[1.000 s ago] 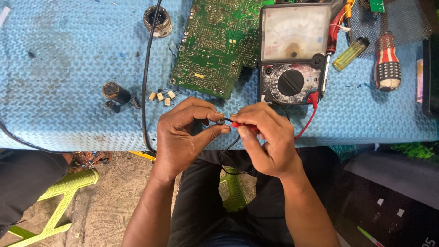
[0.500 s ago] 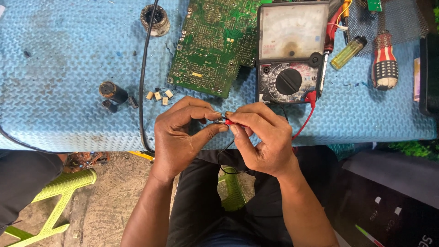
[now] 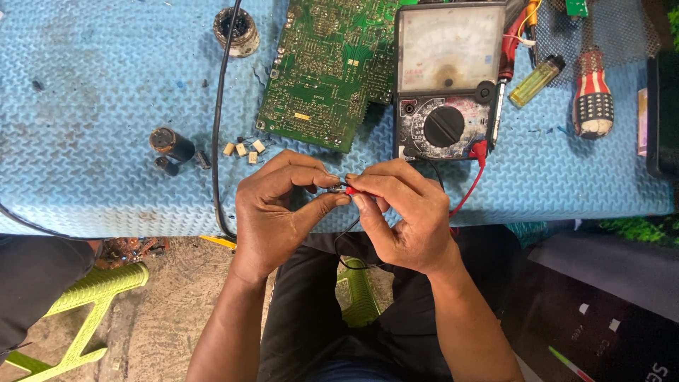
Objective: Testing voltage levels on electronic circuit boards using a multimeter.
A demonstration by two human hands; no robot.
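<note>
Red probe tip pinched between both hands at mat edge

Red probe tip gripped by right hand, fingers closed round it. Left hand pinching a small dark part against it, too small to identify. Just beyond, on blue mat: analog multimeter, green circuit board, small tan components. Farther right: yellow lighter, striped screwdriver handle.

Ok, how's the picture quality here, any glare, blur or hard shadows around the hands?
Head view: even, soft daylight, no hard shadows. Left hand and right hand are sharp, pinching the red probe tip. Mild glare dulls the meter's dial window. Straight edges bow slightly toward the frame corners.
</note>
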